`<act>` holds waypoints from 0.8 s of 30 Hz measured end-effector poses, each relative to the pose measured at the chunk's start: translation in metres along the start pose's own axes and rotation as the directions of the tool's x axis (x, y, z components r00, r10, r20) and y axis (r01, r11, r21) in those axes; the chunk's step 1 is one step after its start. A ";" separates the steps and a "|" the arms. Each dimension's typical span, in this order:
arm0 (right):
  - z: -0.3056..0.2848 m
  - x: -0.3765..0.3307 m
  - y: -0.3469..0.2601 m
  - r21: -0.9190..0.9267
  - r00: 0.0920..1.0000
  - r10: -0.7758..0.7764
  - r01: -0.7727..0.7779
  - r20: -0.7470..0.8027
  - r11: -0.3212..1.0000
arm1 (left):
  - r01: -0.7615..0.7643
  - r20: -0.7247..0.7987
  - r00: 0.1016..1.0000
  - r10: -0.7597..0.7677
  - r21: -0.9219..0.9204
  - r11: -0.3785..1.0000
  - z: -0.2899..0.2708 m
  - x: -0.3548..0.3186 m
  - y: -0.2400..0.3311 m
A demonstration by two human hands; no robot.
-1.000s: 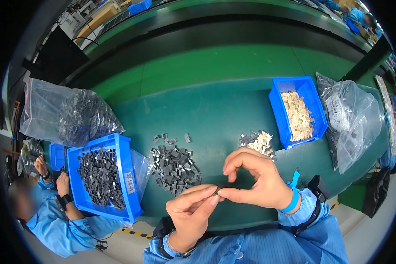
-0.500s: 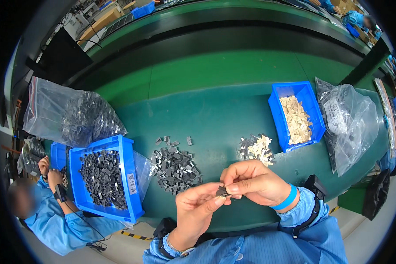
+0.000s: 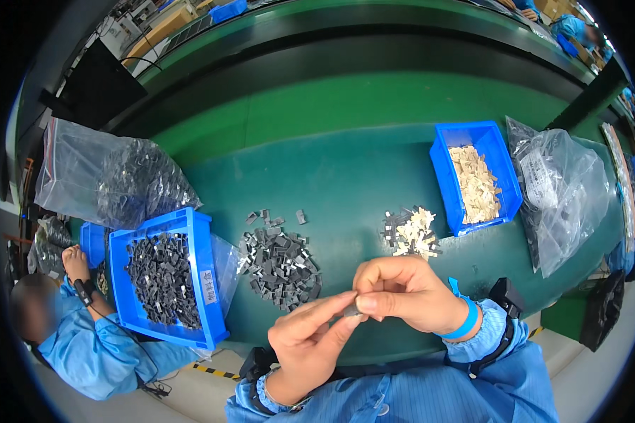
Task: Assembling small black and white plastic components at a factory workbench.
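Observation:
A small dark grey plastic part (image 3: pixel 353 309) is pinched between the fingertips of both my hands, near the table's front edge. My left hand (image 3: pixel 305 345) grips it from the left with thumb and fingers. From the right, my right hand (image 3: pixel 406 299) holds it with thumb and bent forefinger, covering much of it. Left of the hands lies a heap of similar dark plastic parts (image 3: pixel 279 264). Beyond my right hand is a smaller pile of cream-coloured flat pieces (image 3: pixel 418 233), with dark slim pieces (image 3: pixel 392 224) mixed in at its left side.
On the left stands a blue bin (image 3: pixel 217 299) of dark parts, with a clear bag (image 3: pixel 130 183) of dark parts behind it. A blue bin (image 3: pixel 448 180) of cream pieces and another plastic bag (image 3: pixel 564 190) stand at right. A co-worker in a blue sleeve (image 3: pixel 99 359) sits at far left.
My fingers have closed further over the dark part, so less of it shows. My left hand has tilted flatter. At far left the co-worker's hands have shifted.

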State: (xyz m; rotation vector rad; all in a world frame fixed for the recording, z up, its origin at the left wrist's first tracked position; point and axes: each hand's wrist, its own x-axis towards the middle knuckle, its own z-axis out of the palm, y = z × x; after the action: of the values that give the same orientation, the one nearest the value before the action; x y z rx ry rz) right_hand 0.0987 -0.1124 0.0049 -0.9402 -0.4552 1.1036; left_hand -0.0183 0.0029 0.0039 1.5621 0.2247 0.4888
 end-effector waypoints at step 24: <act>-0.032 -0.011 -0.027 -0.930 0.691 -0.634 0.339 0.347 -0.139 | -0.368 -0.344 0.841 0.417 0.201 0.908 -0.062 -0.010 0.037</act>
State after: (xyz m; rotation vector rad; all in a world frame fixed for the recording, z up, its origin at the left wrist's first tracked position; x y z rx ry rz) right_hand 0.1324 -0.1390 0.0108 -1.8413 -1.3631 -0.3355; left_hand -0.0607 0.0521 0.0382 1.6325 0.2333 1.1297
